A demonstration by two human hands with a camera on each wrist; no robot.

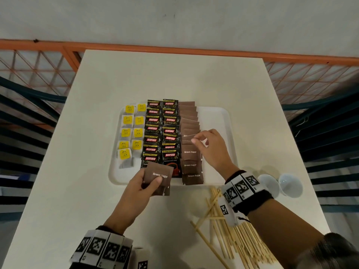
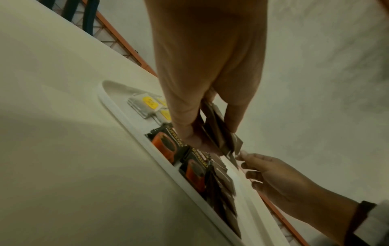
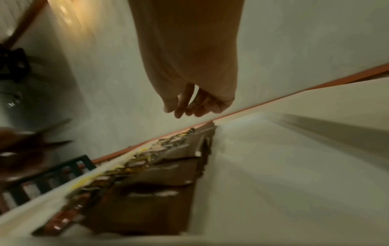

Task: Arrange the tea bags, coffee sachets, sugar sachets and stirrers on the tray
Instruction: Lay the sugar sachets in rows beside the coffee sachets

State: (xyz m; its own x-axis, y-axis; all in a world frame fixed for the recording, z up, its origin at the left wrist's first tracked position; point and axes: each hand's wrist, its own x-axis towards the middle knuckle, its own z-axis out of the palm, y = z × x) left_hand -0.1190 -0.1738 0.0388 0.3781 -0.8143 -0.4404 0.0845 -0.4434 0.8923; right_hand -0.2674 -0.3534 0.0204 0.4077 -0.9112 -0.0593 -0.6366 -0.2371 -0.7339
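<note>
A white tray holds two columns of yellow-tagged tea bags, two columns of black coffee sachets and one overlapping column of brown sugar sachets. At the tray's front edge my left hand grips a small stack of brown sugar sachets, thumb on top; the left wrist view shows that stack pinched between thumb and fingers. My right hand hovers over the middle of the sugar column, its fingers loosely curled around nothing. Wooden stirrers lie in a loose pile on the table under my right forearm.
Two clear rounded cups stand on the table right of the tray's front corner. The tray's right third is bare. An orange rail and mesh fence run behind the white table.
</note>
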